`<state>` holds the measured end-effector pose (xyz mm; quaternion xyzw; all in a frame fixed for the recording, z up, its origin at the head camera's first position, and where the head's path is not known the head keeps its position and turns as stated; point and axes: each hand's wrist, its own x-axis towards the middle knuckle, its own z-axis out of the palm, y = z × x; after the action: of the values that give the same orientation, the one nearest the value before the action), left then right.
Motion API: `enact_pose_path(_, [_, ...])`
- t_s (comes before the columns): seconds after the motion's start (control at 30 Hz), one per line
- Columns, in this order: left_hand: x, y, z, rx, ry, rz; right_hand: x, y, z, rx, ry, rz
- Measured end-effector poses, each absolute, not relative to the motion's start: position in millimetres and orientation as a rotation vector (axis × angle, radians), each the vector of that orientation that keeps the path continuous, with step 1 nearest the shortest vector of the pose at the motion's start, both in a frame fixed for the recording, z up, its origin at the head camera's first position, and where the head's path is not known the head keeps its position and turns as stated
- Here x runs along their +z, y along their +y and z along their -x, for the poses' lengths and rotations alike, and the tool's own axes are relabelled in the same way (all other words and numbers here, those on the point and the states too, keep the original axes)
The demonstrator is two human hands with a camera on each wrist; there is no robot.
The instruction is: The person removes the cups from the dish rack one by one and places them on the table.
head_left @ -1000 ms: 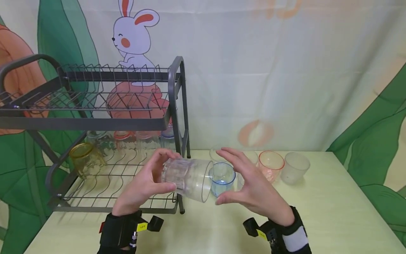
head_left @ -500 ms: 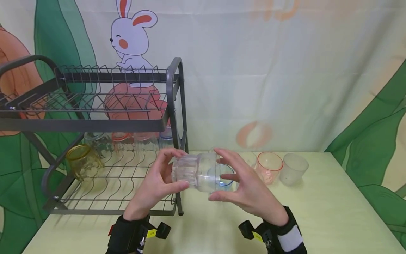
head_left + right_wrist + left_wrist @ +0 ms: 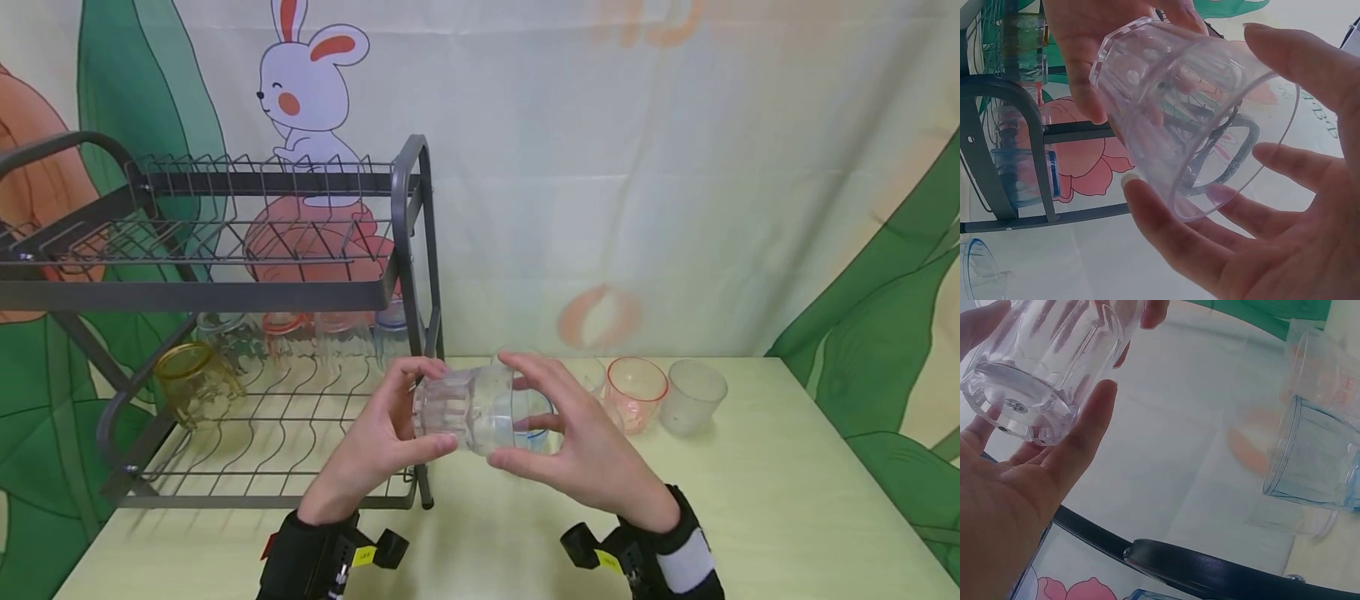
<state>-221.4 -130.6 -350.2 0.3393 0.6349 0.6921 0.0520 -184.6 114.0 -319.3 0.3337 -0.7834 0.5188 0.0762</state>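
A clear tumbler [image 3: 468,410] with a fluted base is held on its side in the air, its mouth toward the right. My left hand [image 3: 373,442] grips the base end, thumb in front and fingers behind. Around the rim end curl the thumb and fingers of my right hand [image 3: 588,437]. From the right wrist, the tumbler [image 3: 1166,112] shows its wide mouth facing the right palm, with fingertips along its wall. The left wrist view shows the thick tumbler base [image 3: 1019,403] against the left fingers. Behind the hands, a blue-rimmed glass [image 3: 1316,456] is partly hidden.
At left stands a dark two-tier dish rack [image 3: 225,296]. Its lower shelf bears a tilted amber glass [image 3: 197,383] and several upside-down glasses. On the table's far right are a red-rimmed glass [image 3: 636,392] and a frosted glass [image 3: 693,396], near the curtain.
The tumbler and my left hand have moved right. My right hand has come in slightly leftward, and its fingers have closed round the tumbler's rim end.
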Motion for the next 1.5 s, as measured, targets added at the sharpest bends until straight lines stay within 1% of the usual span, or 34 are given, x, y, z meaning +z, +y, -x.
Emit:
enact_pose_path(0.4, [-349, -135, 218, 1.956, 2.034, -1.014, -312, 120, 178, 1.480, -2.369, -1.040])
enact_pose_path(0.6, [-344, -143, 218, 1.847, 2.106, -1.016, -309, 132, 178, 1.398, -2.375, -1.003])
enact_pose_path(0.73, [-342, -156, 220, 1.781, 2.191, -0.918, -307, 146, 179, 1.319, -2.372, -0.920])
enact_pose_path(0.97, [-334, -192, 223, 1.838, 2.470, -0.648, -301, 180, 178, 1.194, -2.416, -0.753])
enact_pose_path(1.0, [-350, -206, 236, 1.914, 2.442, -0.677, -299, 184, 177, 1.181, -2.429, -0.722])
enact_pose_path(1.17, [-344, -235, 232, 1.951, 2.548, -0.585, -296, 206, 170, 1.156, -2.471, -0.568])
enact_pose_path(1.2, [-343, -240, 231, 1.937, 2.585, -0.552, -296, 210, 169, 1.151, -2.482, -0.538])
enact_pose_path(1.23, [-325, -237, 218, 1.843, 2.676, -0.449, -296, 214, 168, 1.142, -2.491, -0.512])
enact_pose_path(1.33, [-325, -252, 221, 1.720, 2.814, -0.337, -298, 225, 166, 1.081, -2.523, -0.454])
enact_pose_path(1.5, [-331, -276, 233, 1.517, 3.027, -0.240, -299, 240, 167, 1.021, -2.566, -0.392])
